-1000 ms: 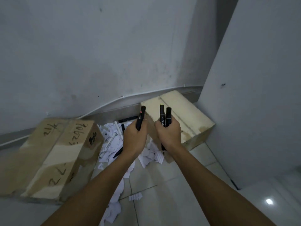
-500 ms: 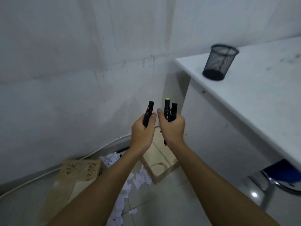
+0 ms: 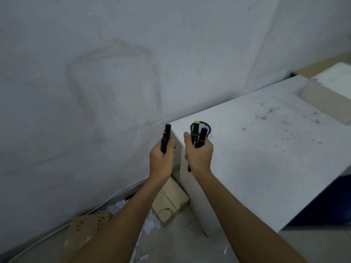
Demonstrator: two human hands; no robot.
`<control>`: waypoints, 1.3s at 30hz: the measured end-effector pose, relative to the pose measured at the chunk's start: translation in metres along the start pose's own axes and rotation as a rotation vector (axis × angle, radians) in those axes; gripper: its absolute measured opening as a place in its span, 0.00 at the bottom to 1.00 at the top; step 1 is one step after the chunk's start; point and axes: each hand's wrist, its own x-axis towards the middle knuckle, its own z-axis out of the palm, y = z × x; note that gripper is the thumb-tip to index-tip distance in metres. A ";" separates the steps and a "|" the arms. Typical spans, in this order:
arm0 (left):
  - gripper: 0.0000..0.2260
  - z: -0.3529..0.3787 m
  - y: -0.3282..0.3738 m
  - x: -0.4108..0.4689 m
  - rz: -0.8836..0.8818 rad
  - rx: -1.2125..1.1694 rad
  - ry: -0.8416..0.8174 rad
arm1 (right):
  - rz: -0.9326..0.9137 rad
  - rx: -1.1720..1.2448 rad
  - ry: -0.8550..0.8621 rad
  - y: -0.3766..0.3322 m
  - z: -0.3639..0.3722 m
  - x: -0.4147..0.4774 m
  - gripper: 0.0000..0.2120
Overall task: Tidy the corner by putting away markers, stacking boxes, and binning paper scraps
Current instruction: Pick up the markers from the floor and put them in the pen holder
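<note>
My left hand [image 3: 161,161] grips one black marker [image 3: 166,136] with a red mark, held upright beside the desk's corner. My right hand [image 3: 199,157] grips two black markers [image 3: 198,136], one with a green cap, just in front of a black mesh pen cup [image 3: 209,128] that stands on the white desk [image 3: 266,158]. The cup is mostly hidden behind the markers. Down on the floor lie two cardboard boxes [image 3: 171,204] [image 3: 85,230] and white paper scraps [image 3: 152,223] between them.
A grey wall fills the left and back. A white cable [image 3: 57,230] runs along its base. A flat white box [image 3: 330,92] rests at the desk's far right. Something dark blue [image 3: 322,202] shows below the desk's right edge.
The view has risen from the floor to the desk top. Both hands, still holding their markers, have moved up and right until the right hand is at the mesh cup.
</note>
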 end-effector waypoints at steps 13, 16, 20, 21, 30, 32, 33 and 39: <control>0.12 0.059 0.031 0.044 -0.047 -0.044 -0.028 | 0.072 0.030 0.082 -0.036 -0.020 0.069 0.08; 0.10 0.065 0.021 0.064 -0.040 -0.021 -0.047 | 0.153 0.047 0.142 -0.024 -0.016 0.091 0.11; 0.07 0.071 0.007 0.091 -0.071 -0.012 -0.006 | 0.204 0.057 0.166 -0.007 -0.008 0.115 0.13; 0.06 0.072 0.005 0.098 -0.068 -0.012 0.007 | 0.210 0.054 0.173 -0.004 -0.004 0.123 0.14; 0.08 0.087 -0.009 0.156 -0.045 -0.020 0.060 | 0.291 0.069 0.250 0.020 0.028 0.181 0.12; 0.08 0.095 -0.010 0.167 -0.060 -0.021 0.069 | 0.284 0.062 0.255 0.023 0.029 0.192 0.09; 0.08 0.099 -0.011 0.170 -0.069 -0.020 0.070 | 0.281 0.060 0.262 0.025 0.029 0.196 0.09; 0.06 0.121 -0.013 0.186 -0.098 -0.022 0.072 | 0.288 0.066 0.291 0.031 0.024 0.215 0.08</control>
